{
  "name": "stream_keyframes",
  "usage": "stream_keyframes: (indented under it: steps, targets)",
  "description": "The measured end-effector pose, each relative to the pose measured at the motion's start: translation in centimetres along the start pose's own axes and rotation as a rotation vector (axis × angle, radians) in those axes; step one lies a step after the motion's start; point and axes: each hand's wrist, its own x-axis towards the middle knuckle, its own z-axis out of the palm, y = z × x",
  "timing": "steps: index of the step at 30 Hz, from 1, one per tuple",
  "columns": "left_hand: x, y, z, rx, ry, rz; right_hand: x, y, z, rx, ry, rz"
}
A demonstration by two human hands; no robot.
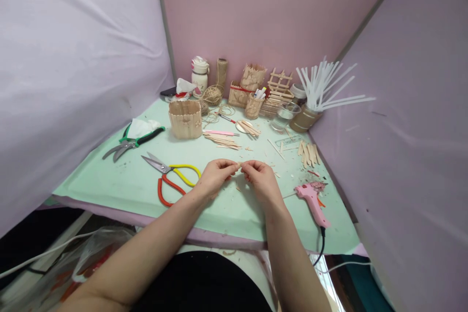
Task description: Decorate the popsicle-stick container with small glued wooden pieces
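My left hand (215, 177) and my right hand (259, 179) meet over the middle of the pale green table (120, 180). Both have their fingertips pinched together on a small piece of wooden stick (239, 165) held between them. The piece is mostly hidden by the fingers. Just left of my left hand lie scissors (171, 178) with one yellow and one red handle. A pink glue gun (311, 197) lies to the right of my right hand, its black cord running off the front edge.
Green-handled pliers (133, 140) lie far left by a tissue. A round box of wooden sticks (185, 118) stands behind, with loose sticks (223, 140), a pink tool, twine, a cup of pens, stick-built models, a glass (283, 117) and a jar of white glue sticks (310, 107). Pink walls enclose the table.
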Motion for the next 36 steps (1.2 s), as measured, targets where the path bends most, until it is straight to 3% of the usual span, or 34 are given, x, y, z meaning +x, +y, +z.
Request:
stream_keyframes:
  steps: [36]
  targets:
    - [-0.18, 0.15, 0.21, -0.045, -0.013, 0.083, -0.55, -0.89, 0.1, -0.047, -0.001, -0.073]
